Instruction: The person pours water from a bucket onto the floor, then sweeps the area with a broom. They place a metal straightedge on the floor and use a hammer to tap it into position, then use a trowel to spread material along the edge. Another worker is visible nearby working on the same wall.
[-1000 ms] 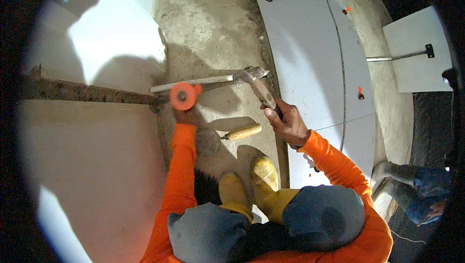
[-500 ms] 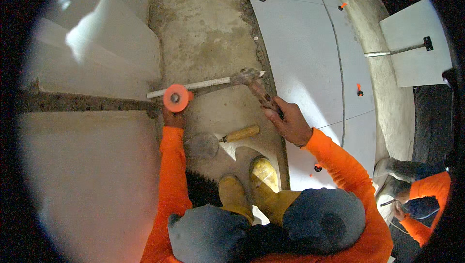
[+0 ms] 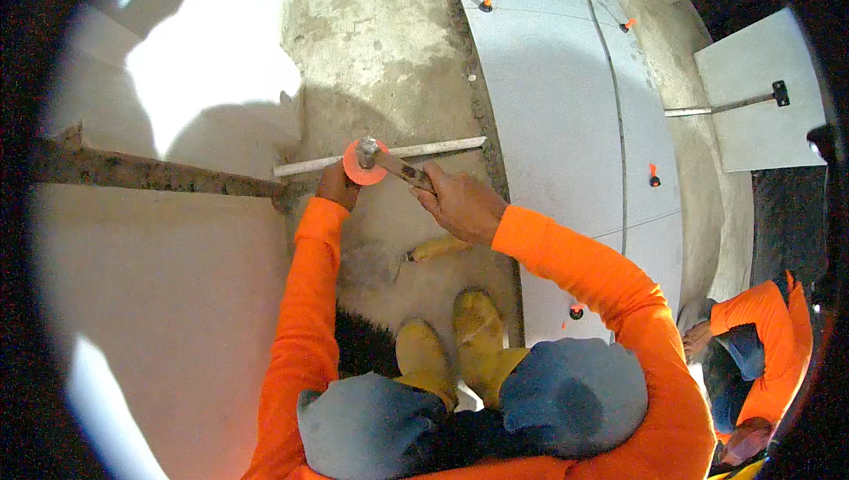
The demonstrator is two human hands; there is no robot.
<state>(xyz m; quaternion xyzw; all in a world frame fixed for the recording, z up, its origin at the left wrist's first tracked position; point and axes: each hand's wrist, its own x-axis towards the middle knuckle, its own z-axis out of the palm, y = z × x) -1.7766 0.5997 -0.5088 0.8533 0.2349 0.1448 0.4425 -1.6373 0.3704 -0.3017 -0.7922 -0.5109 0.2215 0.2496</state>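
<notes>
My left hand [image 3: 338, 186] is closed around a chisel with a round orange hand guard [image 3: 377, 171]; its shaft below the guard is hidden. Wrapped round the handle of a hammer [image 3: 402, 169] is my right hand [image 3: 462, 204]. From above, the hammer head overlaps the middle of the guard, over the chisel's top; whether they touch, I cannot tell. A thin pale strip [image 3: 442, 148] lies across the rough concrete floor [image 3: 371, 56] just beyond both hands. Nearer my boots rests a trowel with a wooden handle [image 3: 439, 247].
Large grey tiles [image 3: 557, 126] with orange-topped levelling clips [image 3: 654, 176] lie on the right. Pale tiles [image 3: 159, 277] cover the left, split by a dark gap [image 3: 159, 177]. A dark brush [image 3: 363, 343] sits beside my yellow boots [image 3: 423, 352]. A co-worker in orange sleeves [image 3: 761, 308] crouches at lower right.
The hammer has swung left, from over the pale strip's right end to over the chisel. My left hand and the chisel shifted slightly right and away. The co-worker's arms have moved.
</notes>
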